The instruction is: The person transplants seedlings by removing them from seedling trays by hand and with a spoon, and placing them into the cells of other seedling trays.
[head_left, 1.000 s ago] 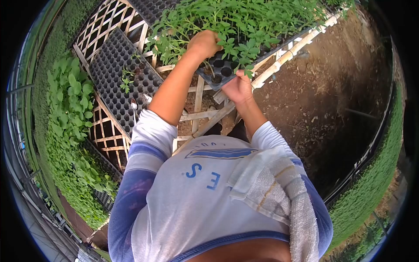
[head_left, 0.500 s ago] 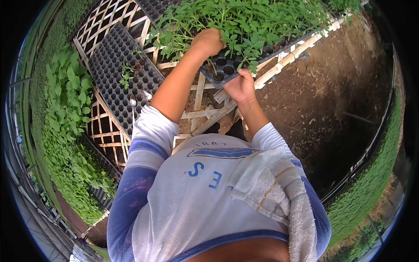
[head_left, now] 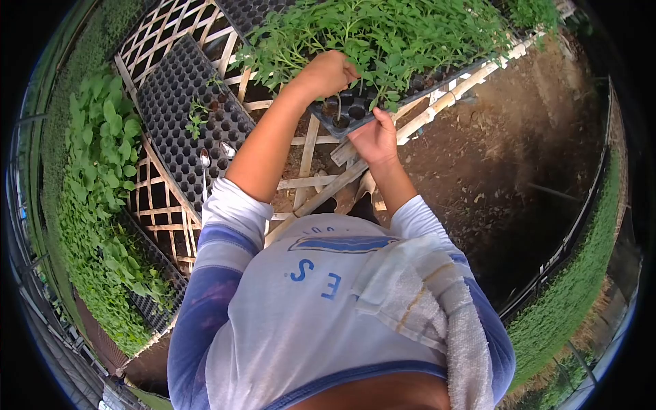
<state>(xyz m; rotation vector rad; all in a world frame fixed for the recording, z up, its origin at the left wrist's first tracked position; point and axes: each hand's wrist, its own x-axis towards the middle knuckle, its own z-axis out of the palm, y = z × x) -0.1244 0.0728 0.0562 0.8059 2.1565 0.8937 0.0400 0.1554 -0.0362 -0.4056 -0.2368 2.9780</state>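
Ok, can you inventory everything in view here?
leafy seedlings: uncounted, green, top centre
seedling tray: 1, black, under them
large tray: 1, black, left
other trays: at least 2, black, upper and lower left
small sprigs: 2, green, on large tray
spoon-like utensils: 2, silvery, large tray's near end
lattice slats: many, pale, beneath trays
broad-leaved plants: many, green, far left
low greenery: uncounted, green, right edge
soil: one stretch, brown, right
towel: 1, mostly white, right shoulder
shirt: 1, white and blue, torso
left hand: 1, bare, among the seedlings
right hand: 1, bare, at seedling tray's near corner
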